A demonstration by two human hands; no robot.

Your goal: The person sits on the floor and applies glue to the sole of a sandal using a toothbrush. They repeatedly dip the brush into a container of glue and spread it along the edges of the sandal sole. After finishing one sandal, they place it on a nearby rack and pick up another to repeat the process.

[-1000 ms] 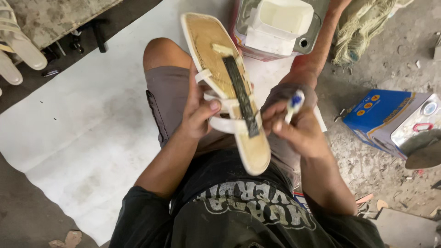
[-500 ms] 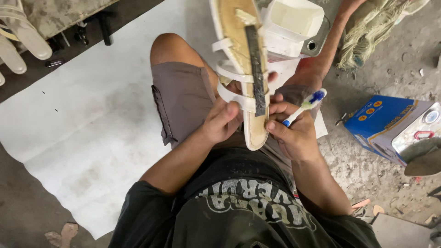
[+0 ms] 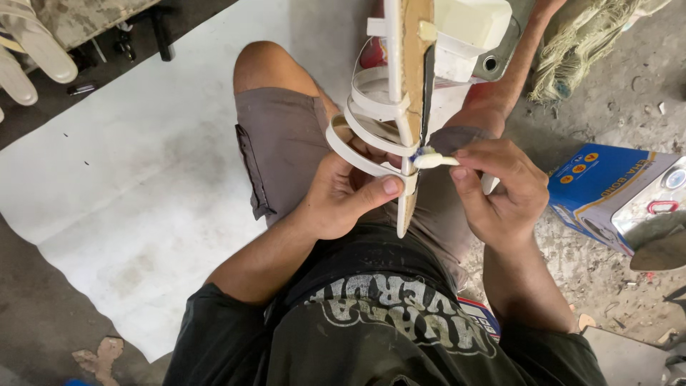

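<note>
- The left hand [image 3: 343,196] grips a white strappy sandal with a tan sole [image 3: 400,93], held on its edge above the lap.
- The right hand [image 3: 500,189] pinches a small white brush [image 3: 434,161]; its tip touches the sole.
- A blue cardboard box [image 3: 604,186] sits on the floor nearby.

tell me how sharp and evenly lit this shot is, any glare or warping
Head view: soft, even daylight with faint shadows; the left hand, right hand and strappy sandal are sharp. The white floor sheet looks bright but not blown out. Wide-lens stretching shows toward the edges, as on the blue box. No clear motion blur.
</note>
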